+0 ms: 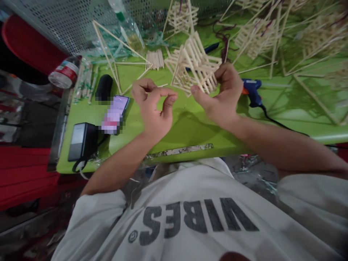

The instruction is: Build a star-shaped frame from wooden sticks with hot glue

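My right hand [226, 98] grips a small lattice structure [194, 67] of stacked pale wooden sticks by its right side, thumb in front. It is held tilted over the green table. Just left of it, my left hand [155, 108] is closed in a pinch, thumb against forefinger. Whatever is between those fingertips is too small to make out. A bundle of short wooden sticks [154, 59] lies behind my left hand. To the right of my right hand rests a blue and orange glue gun [252, 91] with a clear glue stick in its back.
Finished-looking stick structures [257, 36] crowd the back right of the green table [179, 127]. A triangular stick frame [108, 54] and a plastic bottle [127, 27] stand at back left. Nearer are a phone [115, 114], a black cylinder [104, 87] and a black box [82, 141] with a cable.
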